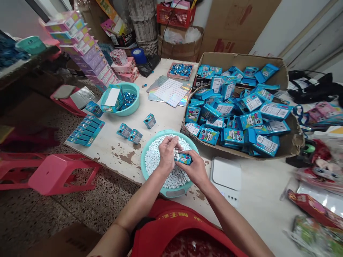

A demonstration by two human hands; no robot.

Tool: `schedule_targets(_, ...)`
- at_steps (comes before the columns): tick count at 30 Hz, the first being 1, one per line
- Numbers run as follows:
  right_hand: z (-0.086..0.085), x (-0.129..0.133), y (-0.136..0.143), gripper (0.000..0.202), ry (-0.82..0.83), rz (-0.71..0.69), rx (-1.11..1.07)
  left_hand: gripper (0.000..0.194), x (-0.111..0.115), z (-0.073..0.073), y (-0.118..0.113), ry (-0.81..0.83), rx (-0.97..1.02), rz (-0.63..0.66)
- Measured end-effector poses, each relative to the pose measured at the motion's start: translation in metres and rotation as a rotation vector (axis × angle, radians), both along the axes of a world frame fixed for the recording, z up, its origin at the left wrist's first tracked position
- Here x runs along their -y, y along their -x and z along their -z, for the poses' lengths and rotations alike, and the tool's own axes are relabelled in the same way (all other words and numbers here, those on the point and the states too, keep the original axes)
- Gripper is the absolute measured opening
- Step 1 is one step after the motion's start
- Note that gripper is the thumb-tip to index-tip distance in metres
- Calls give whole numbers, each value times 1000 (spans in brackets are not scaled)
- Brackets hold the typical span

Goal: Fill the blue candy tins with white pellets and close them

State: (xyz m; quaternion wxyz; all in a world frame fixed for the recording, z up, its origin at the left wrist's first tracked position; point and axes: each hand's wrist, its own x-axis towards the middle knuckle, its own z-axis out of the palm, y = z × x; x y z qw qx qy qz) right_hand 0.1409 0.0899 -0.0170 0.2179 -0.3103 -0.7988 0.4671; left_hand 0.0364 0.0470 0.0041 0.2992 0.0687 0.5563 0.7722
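Note:
My right hand (pixel 197 167) grips a small blue candy box (pixel 185 159), which lies tilted on its side above a turquoise basin (pixel 143 167). White candies (pixel 154 160) fill that basin. My left hand (pixel 167 152) is closed in a cupped shape at the box's left end, with several white candies showing between its fingers and the box. How many it holds is hidden by the fingers. Beyond the basin stand a single blue box (pixel 149 121) and a pair of similar boxes (pixel 129 133).
A large cardboard carton (pixel 292 142) heaped with blue boxes takes up the right rear. Beside the basin lies a white scale (pixel 226 174). Farther left are a smaller basin (pixel 136 101) of blue pieces and a row of blue boxes (pixel 85 130). A pink stool (pixel 57 174) stands off the table.

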Motion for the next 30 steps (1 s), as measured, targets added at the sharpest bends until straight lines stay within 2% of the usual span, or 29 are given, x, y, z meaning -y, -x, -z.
schedule_targets(7,5,-1,1,25,11,21,-7,25,1,2,2,9,45,30)
schedule_targets(11,5,-1,2,27,11,37,4,25,3,4,2,30,-14,22)
schedule_targets(16,1,2,4,26,19,25,-28,24,6,-7,-6,-32,-11,103)
schedule_targets(19,-4,2,-2,25,67,2,-70,24,8,-7,1,-67,-28,113)
schedule_targets(21,-7,0,-11,27,106,5,-96,25,9,6,15,3,-83,57)
schedule_targets(23,-8,-1,-22,31,131,40,-118,26,9,30,30,198,-250,64)
schedule_targets(25,-7,-2,-32,32,127,79,-117,22,9,58,41,433,-517,198)
schedule_targets(27,-5,-3,-38,32,109,98,-99,17,8,81,40,620,-800,361)
schedule_targets(30,-3,-3,-42,31,92,108,-93,26,8,94,25,858,-1080,557)
